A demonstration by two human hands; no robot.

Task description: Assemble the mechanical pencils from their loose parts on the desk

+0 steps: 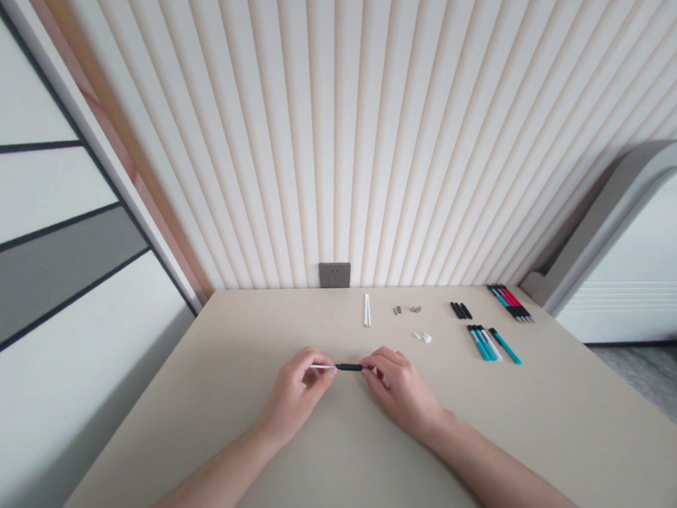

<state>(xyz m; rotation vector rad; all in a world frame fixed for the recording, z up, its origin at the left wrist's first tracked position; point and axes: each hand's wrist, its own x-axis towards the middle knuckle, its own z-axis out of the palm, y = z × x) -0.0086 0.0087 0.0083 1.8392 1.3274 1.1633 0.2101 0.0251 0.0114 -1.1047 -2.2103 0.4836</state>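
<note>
Between my hands, just above the table, lies a black pen grip section [350, 367], held level. My left hand [298, 389] pinches a thin white pen refill [322, 366] whose right end meets the black section. My right hand [401, 386] has its fingertips closed on the other end of the black section. A bit of red shows under the right fingers; I cannot make out what it is. Beyond the hands lie several white refills [367, 310], small metal springs [409, 311] and small white pieces [423, 337].
Several black grip sections [461, 310] lie farther right on the beige table [219, 402]. Near them are teal and white pen barrels [488, 344] and a row of pens with red and teal barrels [510, 303]. A ribbed wall with a dark socket [334, 275] bounds the back.
</note>
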